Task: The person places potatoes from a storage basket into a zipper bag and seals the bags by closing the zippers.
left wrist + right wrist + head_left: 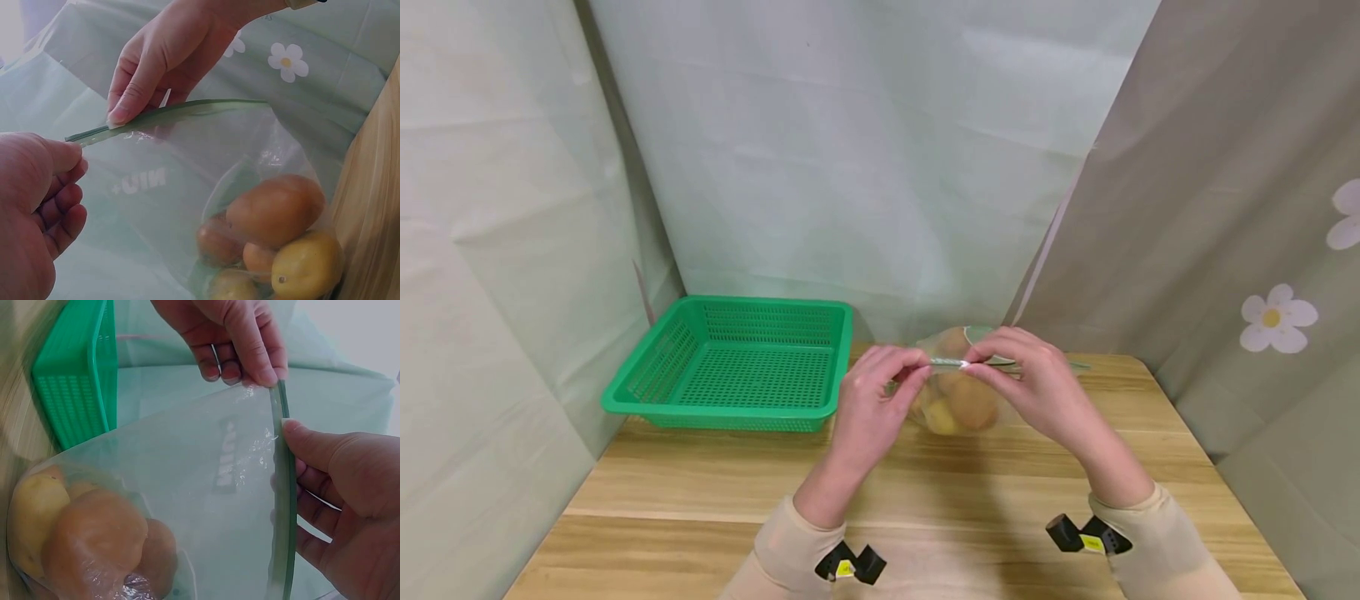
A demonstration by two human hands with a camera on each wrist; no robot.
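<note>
A clear zip bag [187, 456] with a green seal strip [212, 105] along its mouth is held above the wooden table. Several rounded brown and yellow pieces of produce [275, 209] bulge its lower part; their exact kind is unclear. My left hand [872, 404] pinches one end of the strip between thumb and forefinger. Farther along, the thumb and fingers of my right hand [1048, 387] grip the strip from both sides. The two hands are close together but apart. A small white bit shows at the right thumb tip in the head view; whether it is a slider cannot be told.
To the left of the bag, a green perforated plastic basket [760, 375] stands on the wooden table [910, 508]. Pale curtains [880, 167] hang behind and along both sides, the right one with white flowers [1277, 318].
</note>
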